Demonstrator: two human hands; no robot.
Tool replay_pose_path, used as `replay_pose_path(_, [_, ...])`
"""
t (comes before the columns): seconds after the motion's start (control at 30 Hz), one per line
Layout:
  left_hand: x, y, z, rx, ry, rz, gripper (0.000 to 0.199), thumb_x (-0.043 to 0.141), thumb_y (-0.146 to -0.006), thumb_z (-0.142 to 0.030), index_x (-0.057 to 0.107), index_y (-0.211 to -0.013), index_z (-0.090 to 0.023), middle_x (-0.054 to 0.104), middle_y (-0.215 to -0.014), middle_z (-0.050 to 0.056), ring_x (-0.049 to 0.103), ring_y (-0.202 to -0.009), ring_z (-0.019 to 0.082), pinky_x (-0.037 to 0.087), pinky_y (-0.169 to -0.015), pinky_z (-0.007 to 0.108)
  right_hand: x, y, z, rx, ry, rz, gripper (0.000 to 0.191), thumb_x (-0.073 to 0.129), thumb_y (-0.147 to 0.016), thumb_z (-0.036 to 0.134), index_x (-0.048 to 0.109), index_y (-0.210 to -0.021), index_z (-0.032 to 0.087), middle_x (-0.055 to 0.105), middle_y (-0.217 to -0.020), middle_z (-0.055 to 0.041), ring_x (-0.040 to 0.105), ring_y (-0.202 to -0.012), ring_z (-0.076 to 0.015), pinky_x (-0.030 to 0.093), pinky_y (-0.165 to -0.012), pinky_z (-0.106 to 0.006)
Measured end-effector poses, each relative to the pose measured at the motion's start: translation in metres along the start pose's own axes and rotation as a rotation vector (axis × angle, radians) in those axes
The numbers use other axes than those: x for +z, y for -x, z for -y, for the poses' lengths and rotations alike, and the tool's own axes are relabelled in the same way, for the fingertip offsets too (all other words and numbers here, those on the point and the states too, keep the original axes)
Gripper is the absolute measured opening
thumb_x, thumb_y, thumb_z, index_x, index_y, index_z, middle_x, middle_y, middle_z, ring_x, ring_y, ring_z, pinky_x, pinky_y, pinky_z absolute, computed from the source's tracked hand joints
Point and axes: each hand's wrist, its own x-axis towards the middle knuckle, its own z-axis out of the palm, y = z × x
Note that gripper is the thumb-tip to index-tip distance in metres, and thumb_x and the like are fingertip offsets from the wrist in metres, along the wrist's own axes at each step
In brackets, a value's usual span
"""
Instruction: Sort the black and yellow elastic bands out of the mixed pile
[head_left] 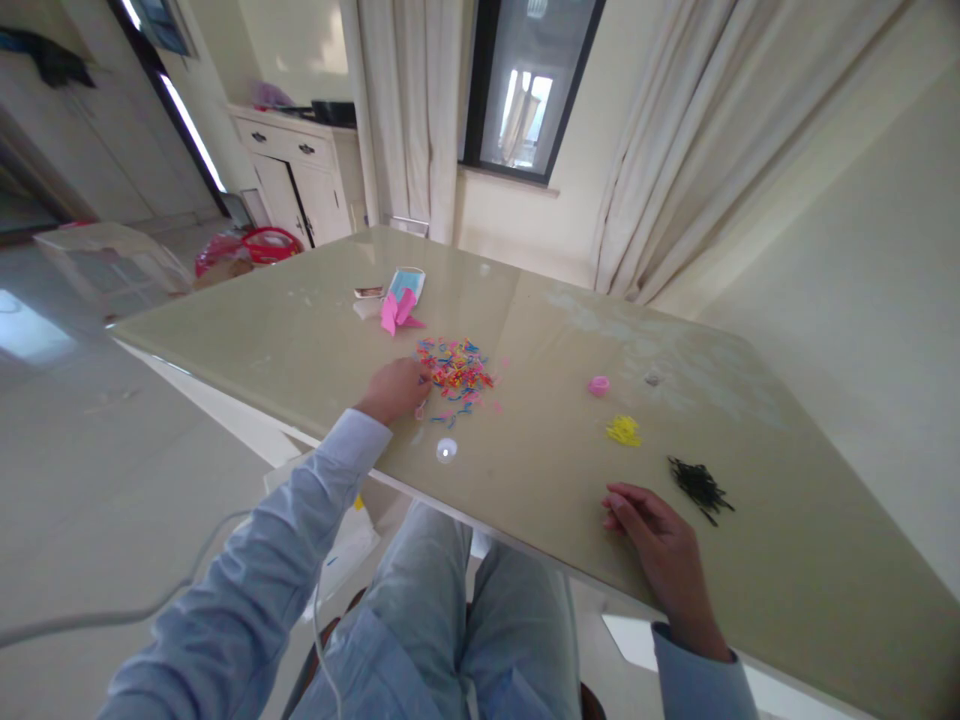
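My left hand [397,389] is at the left edge of a pile of small multicoloured bands [459,368], its fingers closed on something I cannot make out. Over the table's near right part is my right hand [654,535], with thumb and fingertips together; anything between them is too small to tell. Beyond it lie a small yellow pile [624,431] and, to its right, a pile of black strips [699,485]. A little pink bundle [598,386] sits behind the yellow pile. Nearer me than the coloured pile is a small clear round object [446,451].
The glossy table [525,470] has its near edge above my legs. Toward its far left are a blue face mask [408,285] and pink pieces [399,313]. A small greyish item [652,380] lies right of the pink bundle. A white cable [97,618] runs at the left.
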Motion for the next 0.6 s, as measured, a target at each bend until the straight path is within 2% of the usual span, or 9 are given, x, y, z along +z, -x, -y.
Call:
replay_pose_path(0.2, [0.010,0.002,0.002,0.028,0.104,-0.138,0.033,0.045,-0.089,-0.027,0.075,-0.096,-0.017,0.073,-0.099,0.012,0.066,-0.091,0.025,0.049,-0.080,0.033,-0.001,0.000,0.005,-0.014,0.026,0.001,0.041,0.072,-0.075,0.054,0.073,-0.091,0.017,0.074,-0.074,-0.0076,0.068,-0.060,-0.0183,0.059,-0.062,-0.030])
replay_pose_path(0.4, [0.016,0.003,0.007,0.101,0.267,-0.260,0.030,0.049,-0.088,-0.027,0.075,-0.095,-0.015,0.073,-0.097,0.012,0.065,-0.090,0.024,0.049,-0.083,0.033,0.000,0.001,0.005,0.009,0.022,0.000,0.042,0.072,-0.074,0.054,0.072,-0.093,0.016,0.075,-0.077,-0.0080,0.068,-0.061,-0.0188,0.059,-0.062,-0.030])
replay_pose_path(0.5, [0.015,0.005,0.007,0.096,0.358,-0.281,0.028,0.052,-0.087,-0.029,0.075,-0.093,-0.015,0.073,-0.095,0.011,0.065,-0.084,0.022,0.050,-0.082,0.032,0.000,0.001,0.003,0.006,0.015,0.005,0.041,0.073,-0.075,0.053,0.072,-0.093,0.017,0.075,-0.077,-0.0077,0.069,-0.062,-0.0186,0.059,-0.063,-0.030])
replay_pose_path(0.6, [0.014,0.007,0.007,0.037,0.484,-0.254,0.029,0.052,-0.087,-0.030,0.074,-0.097,-0.014,0.075,-0.092,0.009,0.065,-0.075,0.019,0.051,-0.076,0.029,0.000,0.002,0.003,0.003,0.019,0.010,0.040,0.072,-0.076,0.052,0.072,-0.094,0.017,0.075,-0.077,-0.0076,0.069,-0.063,-0.0186,0.059,-0.063,-0.030])
